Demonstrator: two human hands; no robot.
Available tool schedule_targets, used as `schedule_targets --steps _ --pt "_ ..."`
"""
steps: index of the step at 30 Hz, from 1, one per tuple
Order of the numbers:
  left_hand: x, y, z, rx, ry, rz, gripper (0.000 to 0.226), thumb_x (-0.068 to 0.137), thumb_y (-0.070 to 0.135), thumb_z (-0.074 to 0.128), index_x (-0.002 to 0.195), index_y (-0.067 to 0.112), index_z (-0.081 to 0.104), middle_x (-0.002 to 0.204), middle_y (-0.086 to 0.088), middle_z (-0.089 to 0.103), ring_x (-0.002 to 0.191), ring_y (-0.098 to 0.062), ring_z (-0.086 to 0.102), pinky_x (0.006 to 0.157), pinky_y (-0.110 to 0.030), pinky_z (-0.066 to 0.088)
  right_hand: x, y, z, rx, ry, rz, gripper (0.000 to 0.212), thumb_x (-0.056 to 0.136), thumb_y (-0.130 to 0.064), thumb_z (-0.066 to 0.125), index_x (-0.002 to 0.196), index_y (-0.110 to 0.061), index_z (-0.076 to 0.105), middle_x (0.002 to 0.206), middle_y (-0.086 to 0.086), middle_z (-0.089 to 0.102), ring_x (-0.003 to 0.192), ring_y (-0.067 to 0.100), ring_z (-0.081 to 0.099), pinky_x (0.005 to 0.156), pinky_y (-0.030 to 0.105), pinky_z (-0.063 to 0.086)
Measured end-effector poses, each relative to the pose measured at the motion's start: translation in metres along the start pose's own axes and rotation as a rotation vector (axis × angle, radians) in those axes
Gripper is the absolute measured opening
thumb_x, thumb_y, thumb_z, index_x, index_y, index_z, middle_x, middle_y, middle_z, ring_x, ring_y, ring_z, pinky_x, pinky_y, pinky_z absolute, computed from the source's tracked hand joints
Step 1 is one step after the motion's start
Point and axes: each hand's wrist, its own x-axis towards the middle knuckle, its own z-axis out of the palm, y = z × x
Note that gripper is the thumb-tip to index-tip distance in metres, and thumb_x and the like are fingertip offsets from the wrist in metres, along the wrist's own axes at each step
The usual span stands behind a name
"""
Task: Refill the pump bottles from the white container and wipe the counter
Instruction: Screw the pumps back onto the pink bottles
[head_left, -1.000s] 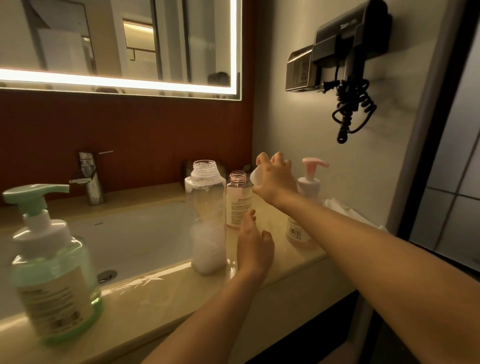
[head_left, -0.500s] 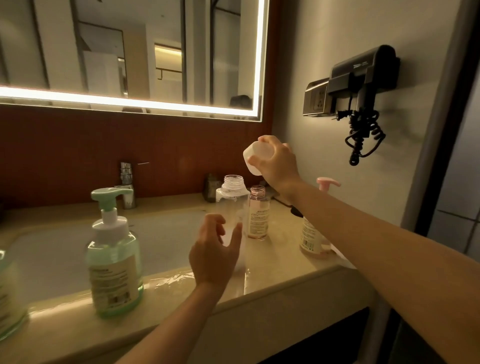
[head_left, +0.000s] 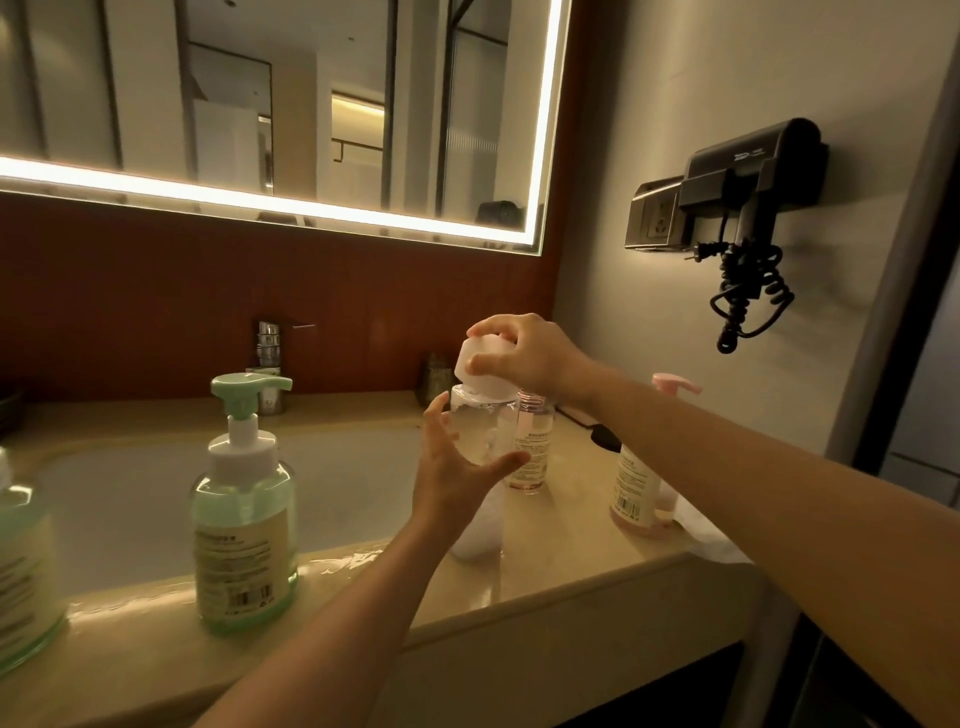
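Observation:
A tall clear container (head_left: 480, 431) with white liquid at its bottom stands on the beige counter (head_left: 545, 577) right of the sink. My left hand (head_left: 452, 478) wraps its middle, thumb across the front. My right hand (head_left: 530, 353) grips a white cap (head_left: 485, 371) tilted on the container's neck. Just behind stands a small pink bottle (head_left: 532, 447) with an open neck. A pink pump bottle (head_left: 636, 493) stands further right. A green pump bottle (head_left: 244, 525) stands at the counter's front left.
The white sink basin (head_left: 156, 493) and chrome tap (head_left: 269, 353) lie to the left. A second green bottle (head_left: 21, 571) shows at the left edge. A white cloth (head_left: 711, 540) lies by the pink pump bottle. A black hair dryer (head_left: 748, 176) hangs on the right wall.
My right hand carried the white cap from beside the pink bottle up and then down onto the container's neck. My left hand rose and took hold of the container.

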Motion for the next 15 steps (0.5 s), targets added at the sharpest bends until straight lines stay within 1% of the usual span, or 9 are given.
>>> schedule_targets --steps 2,3,5,8,11,13,15 --pt "0.0017 -0.0005 0.0014 0.001 -0.037 -0.024 0.093 0.060 0.034 0.084 0.134 0.021 0.028 0.128 0.000 0.046 0.106 -0.015 0.051 0.081 -0.028 0.047 0.0006 -0.0011 -0.0003 0.005 -0.033 0.014 0.043 0.085 -0.030 0.062 0.125 -0.019 0.054 0.130 0.008 0.050 0.111 0.024 0.050 0.080 0.025 0.045" --pt "0.0030 -0.0020 0.0023 0.031 -0.044 -0.030 0.088 0.062 0.033 0.083 0.131 0.020 0.032 0.123 -0.001 0.050 0.101 -0.014 0.052 0.077 -0.026 0.046 0.0013 -0.0018 -0.0004 0.011 -0.051 0.022 0.043 0.085 -0.030 0.062 0.126 -0.019 0.054 0.130 0.008 0.050 0.111 0.025 0.050 0.080 0.026 0.045" --pt "0.0060 -0.0055 0.0031 0.077 -0.045 -0.040 0.074 0.063 0.031 0.083 0.121 0.019 0.039 0.112 -0.002 0.056 0.093 -0.012 0.053 0.075 -0.025 0.046 0.0028 -0.0033 -0.0013 0.010 -0.089 0.033 0.044 0.086 -0.030 0.061 0.128 -0.018 0.053 0.130 0.008 0.050 0.112 0.025 0.050 0.080 0.026 0.045" --pt "0.0082 -0.0073 0.0029 0.112 -0.055 -0.056 0.062 0.063 0.031 0.083 0.106 0.021 0.040 0.099 0.002 0.056 0.085 -0.010 0.054 0.072 -0.024 0.048 0.0046 -0.0041 -0.0036 -0.015 -0.117 0.037 0.045 0.086 -0.032 0.060 0.128 -0.017 0.053 0.130 0.008 0.051 0.109 0.023 0.050 0.078 0.025 0.043" --pt "0.0067 -0.0070 0.0036 0.149 -0.047 -0.054 0.059 0.064 0.033 0.083 0.103 0.022 0.039 0.094 0.005 0.055 0.080 -0.009 0.056 0.069 -0.026 0.051 0.0036 -0.0037 -0.0014 -0.125 -0.083 0.016 0.048 0.084 -0.038 0.062 0.126 -0.018 0.052 0.126 0.007 0.052 0.102 0.020 0.050 0.080 0.027 0.046" --pt "0.0063 -0.0077 0.0036 0.185 -0.039 -0.052 0.059 0.064 0.035 0.082 0.102 0.022 0.039 0.094 0.005 0.055 0.079 -0.009 0.057 0.070 -0.029 0.052 0.0037 -0.0033 0.0020 -0.213 -0.058 0.003 0.051 0.082 -0.043 0.063 0.125 -0.019 0.051 0.125 0.007 0.051 0.104 0.021 0.050 0.085 0.031 0.047" --pt "0.0067 -0.0080 0.0033 0.214 -0.043 -0.048 0.060 0.063 0.036 0.082 0.101 0.022 0.038 0.093 0.005 0.056 0.077 -0.007 0.057 0.070 -0.029 0.053 0.0039 -0.0039 0.0037 -0.239 -0.045 0.010 0.053 0.080 -0.045 0.064 0.124 -0.019 0.051 0.125 0.008 0.050 0.104 0.022 0.050 0.085 0.031 0.046"
